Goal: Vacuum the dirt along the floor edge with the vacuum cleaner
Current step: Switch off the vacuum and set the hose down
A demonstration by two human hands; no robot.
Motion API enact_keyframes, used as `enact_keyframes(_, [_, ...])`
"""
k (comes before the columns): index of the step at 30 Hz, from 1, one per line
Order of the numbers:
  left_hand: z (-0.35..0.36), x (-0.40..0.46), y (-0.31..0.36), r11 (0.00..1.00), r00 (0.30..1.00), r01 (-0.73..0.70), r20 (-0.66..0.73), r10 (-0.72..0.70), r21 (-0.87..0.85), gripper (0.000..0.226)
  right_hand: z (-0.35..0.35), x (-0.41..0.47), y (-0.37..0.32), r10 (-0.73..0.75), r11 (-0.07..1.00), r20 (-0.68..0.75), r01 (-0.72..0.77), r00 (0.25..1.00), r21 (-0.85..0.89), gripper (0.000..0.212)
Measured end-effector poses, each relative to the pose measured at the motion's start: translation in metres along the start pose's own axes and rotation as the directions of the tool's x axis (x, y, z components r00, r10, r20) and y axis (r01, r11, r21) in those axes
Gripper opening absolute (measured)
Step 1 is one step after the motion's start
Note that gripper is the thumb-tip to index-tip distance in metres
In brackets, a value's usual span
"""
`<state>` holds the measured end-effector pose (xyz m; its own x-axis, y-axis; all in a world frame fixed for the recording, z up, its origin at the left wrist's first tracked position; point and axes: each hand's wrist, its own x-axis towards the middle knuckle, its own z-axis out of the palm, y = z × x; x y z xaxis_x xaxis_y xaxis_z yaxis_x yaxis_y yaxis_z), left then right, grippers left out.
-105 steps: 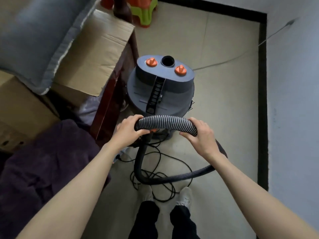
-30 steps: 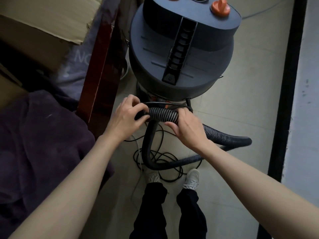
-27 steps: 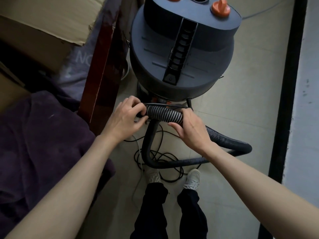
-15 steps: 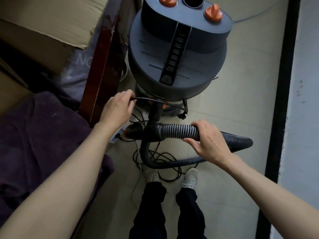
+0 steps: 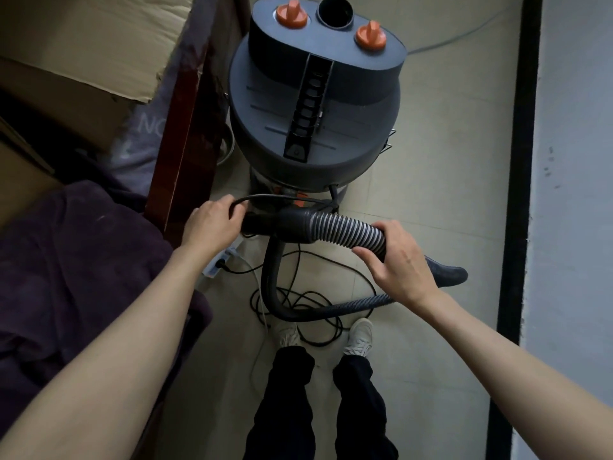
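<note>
Ribbed grey hose (image 5: 345,232) clamped under curled fingers of right hand (image 5: 396,263). Left hand (image 5: 212,224) closed around smooth black hose cuff (image 5: 265,222), thin black cable (image 5: 265,197) over its fingertips. Vacuum cleaner (image 5: 315,94) upright on tiled floor (image 5: 441,200), near black floor edge (image 5: 517,161).

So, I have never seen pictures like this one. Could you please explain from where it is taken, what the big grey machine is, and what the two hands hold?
The camera sits on the person's head and looks down, so you see their own arms, legs and shoes. The grey drum is a vacuum cleaner standing on the tiled floor. The right hand grips the ribbed hose. The left hand is at the hose's smooth end and hooks a thin black cable. More cable lies coiled on the floor near the shoes. A power strip lies there too. A black strip runs along the wall.
</note>
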<state>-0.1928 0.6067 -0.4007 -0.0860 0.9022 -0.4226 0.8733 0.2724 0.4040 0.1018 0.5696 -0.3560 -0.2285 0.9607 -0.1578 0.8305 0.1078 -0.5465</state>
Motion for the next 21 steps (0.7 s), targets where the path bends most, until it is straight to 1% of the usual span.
enact_keyframes(1, [0.0,0.002,0.002,0.998,1.0,0.016,0.013,-0.016,-0.06,0.034,0.0,-0.001,-0.001,0.003,1.0,-0.004,-0.003,1.0,0.006,0.04])
enact_keyframes(3, [-0.001,0.004,0.004,0.997,1.0,0.021,0.019,-0.02,-0.078,0.033,0.001,-0.004,-0.001,0.024,0.999,-0.019,-0.023,1.0,0.025,0.04])
enact_keyframes(6, [0.002,0.0,-0.002,0.997,0.995,0.079,0.06,-0.08,0.024,0.038,0.0,-0.008,0.0,0.056,0.997,-0.038,-0.054,0.998,0.05,0.04])
enact_keyframes(9, [0.007,-0.007,-0.014,0.975,0.977,0.176,0.099,-0.19,0.139,0.048,-0.005,-0.014,0.0,0.037,0.998,-0.028,-0.035,0.999,0.046,0.04])
enact_keyframes(10, [0.008,-0.009,-0.016,0.971,0.973,0.191,0.103,-0.206,0.145,0.05,-0.007,-0.017,0.0,0.026,0.999,-0.029,-0.025,0.999,0.045,0.039])
enact_keyframes(12, [0.008,-0.011,-0.017,0.974,0.973,0.205,0.088,-0.213,0.091,0.05,-0.013,-0.021,-0.001,0.021,0.999,-0.044,-0.019,0.999,0.047,0.039])
enact_keyframes(14, [0.006,-0.01,-0.012,0.976,0.976,0.213,0.042,-0.215,0.038,0.049,-0.017,-0.024,-0.003,0.03,0.998,-0.063,-0.027,0.998,0.053,0.039])
enact_keyframes(16, [0.003,-0.007,-0.007,0.972,0.973,0.231,-0.001,-0.231,0.037,0.051,-0.021,-0.028,-0.004,0.059,0.996,-0.068,-0.054,0.996,0.076,0.039])
enact_keyframes(19, [0.001,-0.003,-0.002,0.96,0.961,0.275,-0.01,-0.275,0.049,0.064,-0.03,-0.037,-0.001,0.103,0.989,-0.077,-0.094,0.992,0.11,0.038])
enact_keyframes(21, [0.002,-0.002,-0.003,0.944,0.945,0.324,0.025,-0.326,0.065,0.073,-0.037,-0.042,0.002,0.138,0.983,-0.097,-0.125,0.986,0.131,0.036])
